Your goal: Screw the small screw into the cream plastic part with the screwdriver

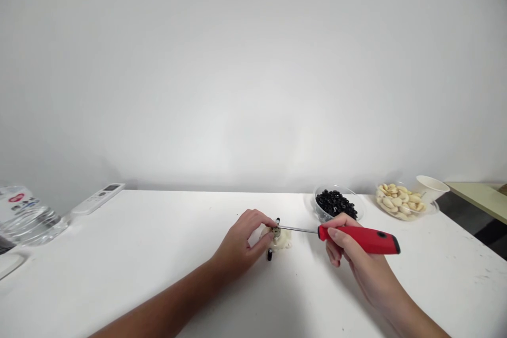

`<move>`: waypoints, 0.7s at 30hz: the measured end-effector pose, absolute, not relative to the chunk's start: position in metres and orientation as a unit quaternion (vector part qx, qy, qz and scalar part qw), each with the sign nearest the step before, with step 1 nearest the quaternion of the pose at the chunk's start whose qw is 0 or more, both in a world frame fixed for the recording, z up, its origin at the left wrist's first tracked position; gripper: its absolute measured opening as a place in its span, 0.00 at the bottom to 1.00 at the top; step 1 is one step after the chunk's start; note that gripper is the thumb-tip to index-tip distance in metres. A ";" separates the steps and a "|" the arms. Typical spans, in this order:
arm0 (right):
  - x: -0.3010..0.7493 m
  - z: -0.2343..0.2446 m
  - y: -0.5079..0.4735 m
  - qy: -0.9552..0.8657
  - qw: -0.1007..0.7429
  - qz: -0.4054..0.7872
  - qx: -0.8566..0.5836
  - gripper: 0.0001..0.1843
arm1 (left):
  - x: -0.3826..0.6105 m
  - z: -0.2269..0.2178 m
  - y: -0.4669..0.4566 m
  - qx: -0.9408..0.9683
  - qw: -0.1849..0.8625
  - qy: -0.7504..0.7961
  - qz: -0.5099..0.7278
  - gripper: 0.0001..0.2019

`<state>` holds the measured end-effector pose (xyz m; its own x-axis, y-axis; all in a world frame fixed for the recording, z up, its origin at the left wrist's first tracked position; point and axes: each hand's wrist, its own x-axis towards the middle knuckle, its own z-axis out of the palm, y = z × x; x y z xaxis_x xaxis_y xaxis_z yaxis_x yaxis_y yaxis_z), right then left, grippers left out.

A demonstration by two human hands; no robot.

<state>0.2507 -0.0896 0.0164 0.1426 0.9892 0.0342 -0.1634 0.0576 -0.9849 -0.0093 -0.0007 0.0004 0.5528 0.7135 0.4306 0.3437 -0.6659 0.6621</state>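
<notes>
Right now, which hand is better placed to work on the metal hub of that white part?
The right hand, probably: it holds the red-handled screwdriver, its shaft reaching the metal hub. The left hand holds the white part in its fingers.

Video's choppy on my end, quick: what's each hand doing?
Left hand: closed on a small pale part.
Right hand: closed, holding a red-handled screwdriver.

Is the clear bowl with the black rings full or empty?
Partly full: small black rings lie heaped in the clear bowl, with bare bowl wall showing above them at the back.
</notes>
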 end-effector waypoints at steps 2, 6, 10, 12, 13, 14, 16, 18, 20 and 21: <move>0.250 0.020 -0.090 -0.433 0.579 0.495 -0.482 0.14 | -0.010 0.001 -0.001 0.842 0.263 0.316 0.349 0.08; 0.252 0.026 -0.090 -0.420 0.584 0.509 -0.473 0.12 | -0.008 0.003 -0.002 0.842 0.261 0.324 0.344 0.08; 0.254 0.027 -0.090 -0.394 0.602 0.538 -0.438 0.14 | -0.008 0.006 -0.003 0.844 0.261 0.325 0.337 0.10; 0.255 0.026 -0.090 -0.400 0.611 0.535 -0.425 0.15 | -0.009 0.007 -0.003 0.848 0.262 0.318 0.334 0.10; 0.255 0.025 -0.090 -0.407 0.613 0.527 -0.425 0.15 | -0.009 0.007 -0.004 0.850 0.262 0.316 0.331 0.10; 0.254 0.024 -0.089 -0.418 0.609 0.517 -0.432 0.15 | -0.010 0.007 -0.004 0.850 0.262 0.317 0.328 0.11; 0.251 0.022 -0.090 -0.457 0.583 0.476 -0.473 0.17 | -0.010 0.007 -0.004 0.851 0.261 0.320 0.324 0.16; 0.246 0.019 -0.090 -0.521 0.544 0.393 -0.527 0.18 | -0.009 0.005 -0.003 0.858 0.257 0.317 0.313 0.23; 0.240 0.015 -0.090 -0.598 0.512 0.280 -0.550 0.16 | -0.008 0.002 0.000 0.870 0.248 0.305 0.298 0.27; 0.238 0.012 -0.090 -0.634 0.496 0.232 -0.546 0.14 | -0.008 0.000 0.001 0.875 0.244 0.301 0.291 0.26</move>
